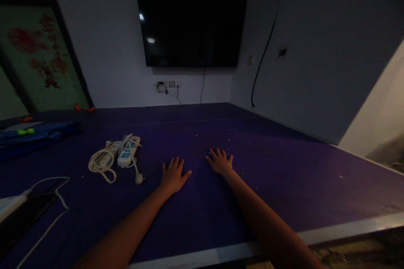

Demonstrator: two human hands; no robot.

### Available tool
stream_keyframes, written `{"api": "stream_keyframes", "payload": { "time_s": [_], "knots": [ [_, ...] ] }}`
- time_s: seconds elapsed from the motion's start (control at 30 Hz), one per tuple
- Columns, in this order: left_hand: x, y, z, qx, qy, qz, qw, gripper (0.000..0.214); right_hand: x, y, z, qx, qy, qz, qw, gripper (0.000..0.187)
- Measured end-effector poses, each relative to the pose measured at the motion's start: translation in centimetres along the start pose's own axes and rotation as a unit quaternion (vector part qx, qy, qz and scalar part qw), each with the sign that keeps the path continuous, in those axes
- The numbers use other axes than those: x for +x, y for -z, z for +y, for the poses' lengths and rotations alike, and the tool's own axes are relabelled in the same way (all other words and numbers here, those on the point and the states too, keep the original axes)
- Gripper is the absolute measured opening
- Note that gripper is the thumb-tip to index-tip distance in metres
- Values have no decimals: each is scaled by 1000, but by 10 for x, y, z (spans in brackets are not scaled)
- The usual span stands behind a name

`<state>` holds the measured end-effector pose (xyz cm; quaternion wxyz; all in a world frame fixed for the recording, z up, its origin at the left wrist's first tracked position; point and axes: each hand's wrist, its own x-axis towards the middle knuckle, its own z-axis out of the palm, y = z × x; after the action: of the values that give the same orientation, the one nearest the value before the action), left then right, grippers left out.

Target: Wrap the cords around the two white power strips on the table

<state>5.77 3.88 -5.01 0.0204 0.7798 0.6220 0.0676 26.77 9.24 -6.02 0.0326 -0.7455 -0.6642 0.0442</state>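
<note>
Both of my hands lie flat, palms down, on a dark purple table top (284, 168). My left hand (173, 175) has its fingers spread and holds nothing. My right hand (220, 161) rests a little farther away, fingers also spread and empty. To the left of my left hand lie two white power strips (128, 151) with coiled white cords (101, 162); a plug (139, 178) lies closest to my left hand, apart from it.
A dark flat device with a white cable (47, 189) sits at the near left edge. Blue items (34, 134) lie at the far left. A black screen (191, 29) hangs on the wall behind. The table's pale front edge (331, 231) runs below my arms.
</note>
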Motion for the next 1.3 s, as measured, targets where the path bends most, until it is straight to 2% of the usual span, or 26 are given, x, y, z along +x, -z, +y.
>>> {"api": "stream_keyframes", "payload": {
  "time_s": [1.3],
  "knots": [
    [0,-1,-1,-7,-3,0,1000,72,2,-1,0,8,-3,-5,1000,65]
  ]
}}
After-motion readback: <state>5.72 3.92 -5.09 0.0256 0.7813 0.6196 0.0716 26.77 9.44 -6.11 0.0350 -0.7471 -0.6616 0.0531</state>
